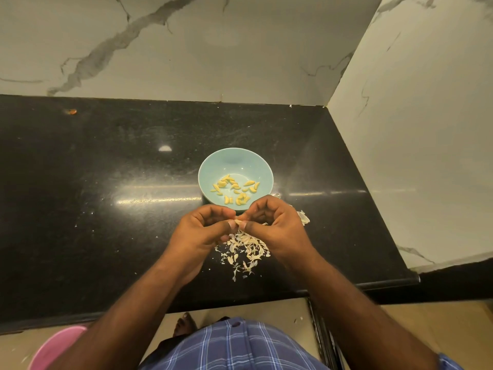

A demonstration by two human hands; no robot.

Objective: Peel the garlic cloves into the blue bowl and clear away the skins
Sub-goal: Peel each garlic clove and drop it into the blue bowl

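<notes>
Hands are meeting just above the near rim of the blue bowl (235,166): I am seeing the left hand (205,228) and the right hand (272,225) both curling their fingers inward, thumb and forefinger of each pinching the same small garlic clove (238,222) between them. The clove is showing only as a pale sliver at the fingertips, so I cannot tell how much skin is clinging to it. The bowl is sitting on the black worktop (106,182), well back from the front edge, and is holding a scatter of peeled cloves (234,189), yellowish, lying loose on its floor. A heap of papery skins (245,249) is lying on the worktop directly beneath the hands, just in front of the bowl, with a few larger flakes (304,217) beside the right hand. A pink basin (57,345) is showing at floor level, lower left.
</notes>
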